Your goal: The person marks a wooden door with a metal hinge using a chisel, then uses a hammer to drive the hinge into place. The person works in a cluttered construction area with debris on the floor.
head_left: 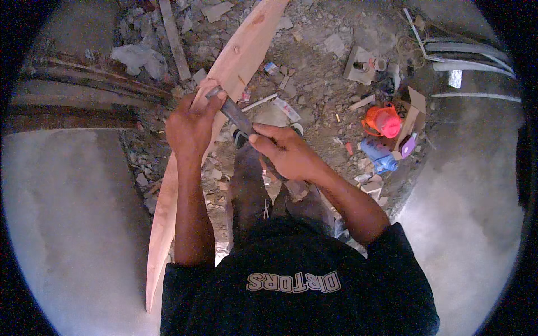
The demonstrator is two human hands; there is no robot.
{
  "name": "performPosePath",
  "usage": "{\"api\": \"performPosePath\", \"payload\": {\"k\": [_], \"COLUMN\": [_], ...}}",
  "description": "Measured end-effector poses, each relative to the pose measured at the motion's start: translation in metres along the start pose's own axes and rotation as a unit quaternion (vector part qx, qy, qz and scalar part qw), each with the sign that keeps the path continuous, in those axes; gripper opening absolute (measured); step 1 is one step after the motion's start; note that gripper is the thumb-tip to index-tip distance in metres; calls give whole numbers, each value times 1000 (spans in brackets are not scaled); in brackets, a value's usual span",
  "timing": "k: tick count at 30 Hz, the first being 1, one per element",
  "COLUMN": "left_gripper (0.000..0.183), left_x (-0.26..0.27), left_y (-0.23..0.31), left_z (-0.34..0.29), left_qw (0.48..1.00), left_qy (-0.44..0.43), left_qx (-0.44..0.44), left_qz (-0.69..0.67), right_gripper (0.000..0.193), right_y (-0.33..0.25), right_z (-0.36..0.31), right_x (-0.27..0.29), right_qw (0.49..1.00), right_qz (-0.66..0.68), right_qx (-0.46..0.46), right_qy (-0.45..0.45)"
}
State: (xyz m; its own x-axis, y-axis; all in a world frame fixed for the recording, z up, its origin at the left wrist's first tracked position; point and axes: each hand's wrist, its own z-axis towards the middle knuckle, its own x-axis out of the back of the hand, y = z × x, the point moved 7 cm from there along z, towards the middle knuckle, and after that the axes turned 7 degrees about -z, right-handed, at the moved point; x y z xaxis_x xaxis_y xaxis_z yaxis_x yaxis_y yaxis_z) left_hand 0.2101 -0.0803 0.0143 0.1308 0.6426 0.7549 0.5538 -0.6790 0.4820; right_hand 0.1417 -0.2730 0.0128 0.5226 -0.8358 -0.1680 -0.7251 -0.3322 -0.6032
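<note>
Fingers of my left hand pin the long pale wooden plank; right hand is closed round what looks like a dark metal chisel; a slip could gouge those fingers.

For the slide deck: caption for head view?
Left hand steadies wooden plank; right hand grips dark tool against it.

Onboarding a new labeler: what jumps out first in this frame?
The long pale wooden plank running from lower left to top centre, with the left hand gripping its edge and the right hand holding a dark metal tool against it. Next, the bright orange container and blue bottle on the rubble-strewn ground at right.
</note>
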Motion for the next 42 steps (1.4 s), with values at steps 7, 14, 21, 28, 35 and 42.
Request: {"api": "performPosePath", "payload": {"k": [7,14,21,28,35,42], "left_gripper": [70,72,81,87,83,76], "left_x": [-1,-4,-6,-3,-1,-4], "left_y": [0,5,4,9,14,-10], "left_z": [4,2,1,4,-2,1], "left_qw": [996,1000,1000,1000,999,955], "left_qy": [77,-21,-24,5,-25,89], "left_qx": [-24,9,-9,23,28,-141], "left_qz": [-42,12,-12,1,4,-244], "right_gripper": [37,39,36,36,48,41], "right_y": [-34,-4,-9,-26,-24,-33], "right_z": [18,2,7,35,21,-13], "right_x": [38,10,21,47,46,51], "right_qw": [989,998,998,977,976,955], "right_qz": [-116,-43,-64,-175,-210,-214], "right_qx": [54,42,4,112,51,146], "right_qy": [-69,-16,-17,-47,-7,142]}}
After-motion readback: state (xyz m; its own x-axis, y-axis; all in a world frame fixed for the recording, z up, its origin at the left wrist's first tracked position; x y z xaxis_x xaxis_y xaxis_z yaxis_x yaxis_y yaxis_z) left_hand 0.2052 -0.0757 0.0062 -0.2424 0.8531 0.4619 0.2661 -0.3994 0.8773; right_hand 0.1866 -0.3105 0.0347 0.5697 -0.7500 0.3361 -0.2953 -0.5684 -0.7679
